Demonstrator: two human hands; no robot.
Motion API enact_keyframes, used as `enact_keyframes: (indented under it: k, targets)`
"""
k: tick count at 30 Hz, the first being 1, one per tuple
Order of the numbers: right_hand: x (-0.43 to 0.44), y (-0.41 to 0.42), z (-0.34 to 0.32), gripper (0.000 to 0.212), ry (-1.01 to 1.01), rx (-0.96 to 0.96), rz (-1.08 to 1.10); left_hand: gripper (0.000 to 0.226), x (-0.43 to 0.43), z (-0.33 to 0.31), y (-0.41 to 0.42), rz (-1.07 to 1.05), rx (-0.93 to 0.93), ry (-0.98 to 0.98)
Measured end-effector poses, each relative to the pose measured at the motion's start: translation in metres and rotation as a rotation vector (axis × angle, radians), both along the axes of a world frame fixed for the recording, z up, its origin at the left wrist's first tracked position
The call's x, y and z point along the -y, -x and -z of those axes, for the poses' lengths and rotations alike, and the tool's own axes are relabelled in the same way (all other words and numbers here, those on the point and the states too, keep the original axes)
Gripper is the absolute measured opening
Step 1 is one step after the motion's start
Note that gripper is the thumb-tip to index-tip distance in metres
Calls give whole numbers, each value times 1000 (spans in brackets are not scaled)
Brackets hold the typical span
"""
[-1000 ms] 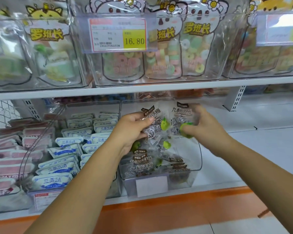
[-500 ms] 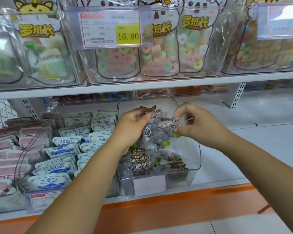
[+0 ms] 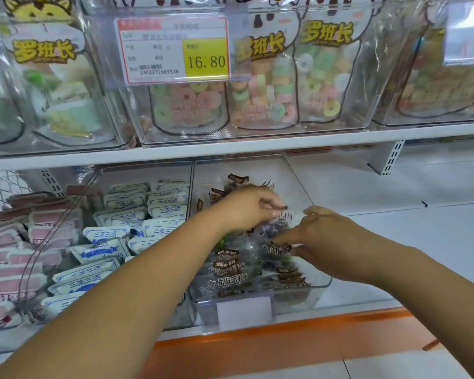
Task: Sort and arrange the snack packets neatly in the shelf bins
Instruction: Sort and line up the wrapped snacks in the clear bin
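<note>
Shop shelf (image 3: 394,236), lower tier | plum packets (image 3: 227,280) stand in the clear bin (image 3: 319,292) | our left hand (image 3: 248,207) pinches one packet's top, probably keeping it upright | our right hand (image 3: 322,237), fingers outstretched, presses its neighbours into line, we judge

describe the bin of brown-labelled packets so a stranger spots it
On the lower white shelf, below the yellow 16.80 price tag, stands a clear plastic bin of clear packets with brown labels. It is the rightmost bin, with a blank white front card; its left neighbour holds blue and white packets.
</note>
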State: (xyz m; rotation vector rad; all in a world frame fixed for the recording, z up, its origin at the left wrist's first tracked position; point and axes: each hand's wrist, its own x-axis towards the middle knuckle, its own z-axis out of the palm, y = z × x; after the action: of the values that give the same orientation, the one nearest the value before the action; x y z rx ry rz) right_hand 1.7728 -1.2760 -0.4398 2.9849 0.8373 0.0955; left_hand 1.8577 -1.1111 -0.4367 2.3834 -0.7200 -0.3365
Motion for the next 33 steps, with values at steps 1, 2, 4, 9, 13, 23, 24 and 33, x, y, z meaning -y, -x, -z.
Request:
enact_keyframes:
  k: [1,2,4,9,13,23,24,33]
  targets:
    - [3,-1,2,36,-23,2,3,24,1,7,-2,28,21,-48]
    - [6,-2,4,35,-63,-6,12,23,1,12,-2,55,49,-67]
    - [14,-5,10,32,-139,-23,8,23,1,16,-3,124,46,-100]
    - [11,-2,-5,33,-130,-138,35,33,-9,1,-3,240,-259,-247]
    - [7,-13,-35,50,-454,-231,86,42,-31,-12,4,155,-110,-174]
    - [-33,-44,-42,20,60,-475,28,45,-80,-9,28,78,426,-544]
    - [-35,-43,-43,21,66,-522,19,44,-77,-9,26,78,439,-544]
    - [-40,-72,-37,26,62,-648,178,76,-42,-1,3,128,383,-705]
